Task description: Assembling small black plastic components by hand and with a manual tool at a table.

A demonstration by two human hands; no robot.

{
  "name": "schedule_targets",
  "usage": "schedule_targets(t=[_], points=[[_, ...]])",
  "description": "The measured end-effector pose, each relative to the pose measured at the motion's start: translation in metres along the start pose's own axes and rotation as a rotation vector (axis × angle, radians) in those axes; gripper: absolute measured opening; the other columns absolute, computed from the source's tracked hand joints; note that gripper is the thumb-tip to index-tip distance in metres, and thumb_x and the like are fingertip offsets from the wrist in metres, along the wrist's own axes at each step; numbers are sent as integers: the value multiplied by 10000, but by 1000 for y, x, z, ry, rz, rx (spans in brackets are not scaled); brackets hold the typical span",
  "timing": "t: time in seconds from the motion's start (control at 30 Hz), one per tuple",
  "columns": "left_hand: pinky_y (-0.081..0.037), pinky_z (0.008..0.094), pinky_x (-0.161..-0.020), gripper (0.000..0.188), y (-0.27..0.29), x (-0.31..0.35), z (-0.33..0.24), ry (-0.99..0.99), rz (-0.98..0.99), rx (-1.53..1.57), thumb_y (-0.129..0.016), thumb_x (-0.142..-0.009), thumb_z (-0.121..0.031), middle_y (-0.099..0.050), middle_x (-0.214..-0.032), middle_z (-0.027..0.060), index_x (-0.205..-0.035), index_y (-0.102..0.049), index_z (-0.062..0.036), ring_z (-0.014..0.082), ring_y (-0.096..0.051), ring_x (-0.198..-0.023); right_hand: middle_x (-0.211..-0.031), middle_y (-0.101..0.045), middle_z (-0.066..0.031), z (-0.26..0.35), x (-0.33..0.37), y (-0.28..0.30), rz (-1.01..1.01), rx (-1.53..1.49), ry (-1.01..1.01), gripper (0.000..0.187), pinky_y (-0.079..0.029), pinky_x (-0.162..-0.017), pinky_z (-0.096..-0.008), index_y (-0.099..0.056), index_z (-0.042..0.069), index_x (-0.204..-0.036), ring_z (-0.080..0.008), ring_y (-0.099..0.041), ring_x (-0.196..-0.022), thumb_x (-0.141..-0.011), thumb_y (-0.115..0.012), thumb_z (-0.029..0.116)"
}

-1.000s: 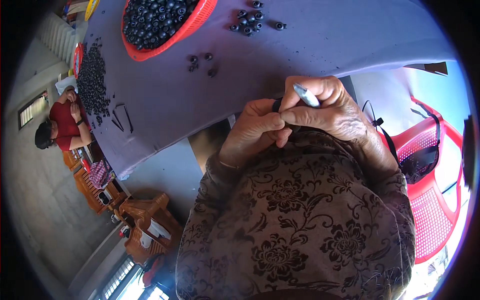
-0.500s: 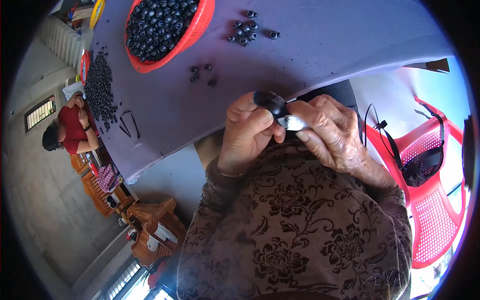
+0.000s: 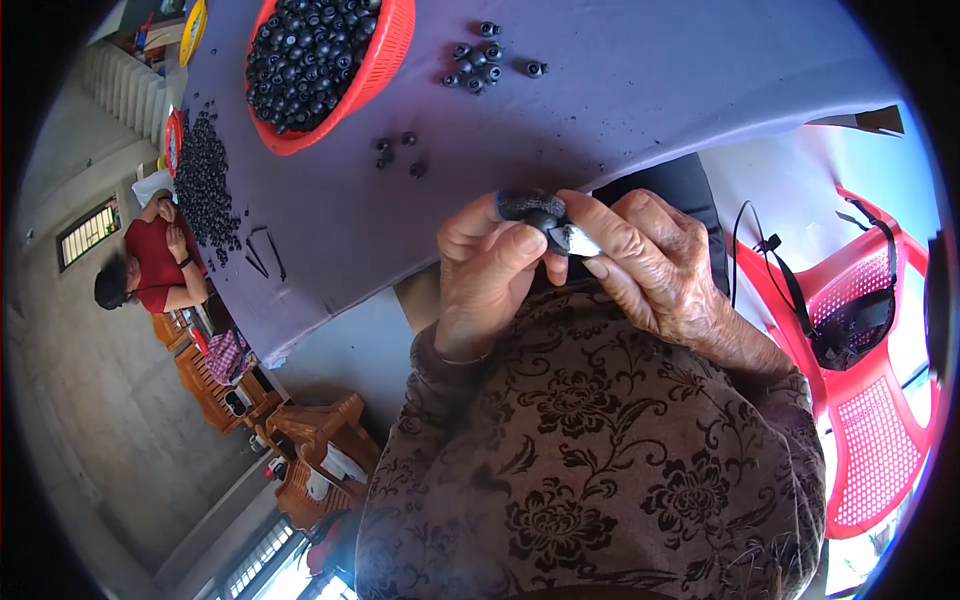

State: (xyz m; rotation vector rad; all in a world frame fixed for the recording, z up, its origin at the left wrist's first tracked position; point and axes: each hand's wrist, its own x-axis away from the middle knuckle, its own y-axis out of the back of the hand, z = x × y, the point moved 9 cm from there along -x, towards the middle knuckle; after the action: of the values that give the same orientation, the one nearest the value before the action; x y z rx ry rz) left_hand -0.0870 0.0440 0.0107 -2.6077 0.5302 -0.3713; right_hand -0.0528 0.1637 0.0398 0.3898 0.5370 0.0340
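My left hand point(image 3: 480, 275) pinches a small round black part point(image 3: 543, 224) between its thumb and index finger; a dark cover point(image 3: 525, 203) sheathes that fingertip. Against the part's right side my right hand point(image 3: 665, 265) holds a small flat piece, white and bright point(image 3: 580, 241), between thumb and index finger. Its exact kind is hard to make out, and its dark tip touches the black part. Both hands are together over my lap, just off the near edge of the cloth-covered table point(image 3: 340, 240).
A red basket point(image 3: 385, 75) full of black parts stands on the table. Loose black parts point(image 3: 475, 68) lie beside it, with a larger heap point(image 3: 205, 180) farther left. A person in red point(image 3: 155, 255) sits at the left. At my right is a red plastic chair point(image 3: 875, 440).
My right index finger has shifted up and left, nearer the covered left fingertip. The white piece has turned slightly against the black part. The view has shifted a little.
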Motion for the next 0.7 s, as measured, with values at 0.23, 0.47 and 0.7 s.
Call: schedule_targets(t=[0.23, 0.47, 0.7], points=[[-459, 277, -588, 186, 1, 1, -4, -32, -50, -19, -562, -850, -63, -588, -874, 75, -1019, -604, 0, 147, -544, -717, -813, -557, -84, 4, 0, 1, -22, 17, 29, 435, -477, -551, -340, -525, -48, -1171, -213, -533, -622, -763, -626, 64], [-455, 281, -599, 188, 2, 1, -6, -70, -51, -59, -561, -850, -52, -574, -906, 78, -1024, -606, 1, 152, -540, -742, -807, -547, -85, 2, 0, -1, -10, -42, 0, 439, -471, -548, -333, -519, -51, -1178, -215, -528, -623, -763, -626, 44], [-464, 280, -597, 187, 4, 2, -7, -101, -71, -70, -554, -843, -18, -578, -905, 80, -1024, -602, -5, 146, -544, -757, -819, -555, -90, 1, -2, -2, 2, 2, -15, 449, -472, -547, -332, -515, -52, -1180, -213, -530, -630, -755, -630, 32]])
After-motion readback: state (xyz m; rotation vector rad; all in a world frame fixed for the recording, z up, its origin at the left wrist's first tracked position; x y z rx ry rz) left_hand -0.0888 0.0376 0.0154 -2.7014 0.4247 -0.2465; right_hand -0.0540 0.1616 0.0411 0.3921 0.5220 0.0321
